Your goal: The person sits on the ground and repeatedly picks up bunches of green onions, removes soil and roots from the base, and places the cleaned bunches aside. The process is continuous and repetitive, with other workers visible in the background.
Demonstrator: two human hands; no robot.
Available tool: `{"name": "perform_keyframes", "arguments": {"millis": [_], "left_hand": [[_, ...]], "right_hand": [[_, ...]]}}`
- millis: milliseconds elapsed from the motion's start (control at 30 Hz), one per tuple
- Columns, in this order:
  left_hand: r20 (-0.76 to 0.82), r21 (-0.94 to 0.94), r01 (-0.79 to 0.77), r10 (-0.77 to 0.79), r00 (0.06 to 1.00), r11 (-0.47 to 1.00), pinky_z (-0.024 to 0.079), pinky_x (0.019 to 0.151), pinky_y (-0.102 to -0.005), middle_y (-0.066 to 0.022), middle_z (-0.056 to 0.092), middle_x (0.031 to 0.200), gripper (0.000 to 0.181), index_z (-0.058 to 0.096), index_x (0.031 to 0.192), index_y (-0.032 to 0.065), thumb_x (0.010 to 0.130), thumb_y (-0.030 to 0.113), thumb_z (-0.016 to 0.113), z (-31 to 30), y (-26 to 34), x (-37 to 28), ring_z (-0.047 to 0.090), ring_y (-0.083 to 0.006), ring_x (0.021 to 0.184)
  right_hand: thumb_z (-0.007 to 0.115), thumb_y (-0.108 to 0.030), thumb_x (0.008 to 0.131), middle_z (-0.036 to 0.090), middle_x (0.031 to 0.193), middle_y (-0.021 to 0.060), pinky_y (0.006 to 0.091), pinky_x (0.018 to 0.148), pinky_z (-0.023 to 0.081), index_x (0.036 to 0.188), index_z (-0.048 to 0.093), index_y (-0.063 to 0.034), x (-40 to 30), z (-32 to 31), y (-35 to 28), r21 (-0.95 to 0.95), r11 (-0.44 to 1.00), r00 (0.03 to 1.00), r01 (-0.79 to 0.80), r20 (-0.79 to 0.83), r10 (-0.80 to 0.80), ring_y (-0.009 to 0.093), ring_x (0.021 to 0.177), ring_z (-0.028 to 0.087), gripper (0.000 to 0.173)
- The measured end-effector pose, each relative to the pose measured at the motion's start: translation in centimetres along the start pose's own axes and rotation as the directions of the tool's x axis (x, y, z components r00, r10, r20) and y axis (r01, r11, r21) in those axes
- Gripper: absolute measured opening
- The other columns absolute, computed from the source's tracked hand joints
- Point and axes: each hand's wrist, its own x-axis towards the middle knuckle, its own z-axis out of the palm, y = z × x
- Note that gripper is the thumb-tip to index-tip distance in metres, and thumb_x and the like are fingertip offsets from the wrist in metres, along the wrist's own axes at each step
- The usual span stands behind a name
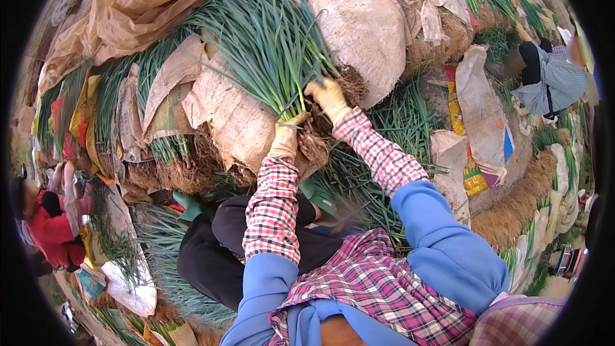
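Note:
My left hand (286, 134), in a pale yellow glove, is closed round the lower stems of a bunch of green onion plants (269, 57). Their long leaves fan out up and to the left, and reddish bulbs with brown roots (314, 146) hang out below the grip. Just right of it, my right hand (329, 96), gloved the same way, is partly curled at the root end of the bunch; whether it grips anything is unclear. More stems end in a tangle of roots (353, 84) beside that hand. Stained woven sacks (362, 29) lie under and behind the bunch.
Tan sheeting (139, 14) covers the top left. Stacked onion plants (115, 101) line the left. Loose leaves (394, 120) lie on the right, near a long row of roots (519, 197). A person in red (53, 226) sits far left; another person (552, 77) bends at the upper right.

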Motion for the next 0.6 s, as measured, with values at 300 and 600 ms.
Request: {"name": "perform_keyframes", "arguments": {"millis": [300,600], "left_hand": [[0.249,0.100,0.111,-0.133,0.959,0.989,0.030,0.030,-0.0255,-0.0032,0.062,0.058,0.027,0.068,0.084,0.0064,0.090,0.030,0.056,-1.0,0.1,0.1,0.046,-0.0122,0.035],[0.149,0.177,0.105,-0.132,0.980,0.979,0.033,0.035,-0.0272,-0.0035,0.059,0.055,0.036,0.067,0.074,0.0062,0.089,0.037,0.058,-0.8,1.3,-1.3,0.045,-0.0128,0.039]], "right_hand": [[0.067,-0.033,0.083,0.054,0.060,0.0002,0.0286,0.047,0.037,0.082,0.063,-0.0066,0.0,-0.5,3.5,0.176,0.700,0.702,-0.692,0.390,0.596,0.012,0.049,0.045,0.027],[0.065,-0.028,0.086,0.050,0.051,0.0015,0.0297,0.041,0.035,0.074,0.059,-0.0071,0.6,-0.5,3.6,0.267,0.579,0.617,-0.771,0.541,0.571,0.015,0.040,0.042,0.024]]}}
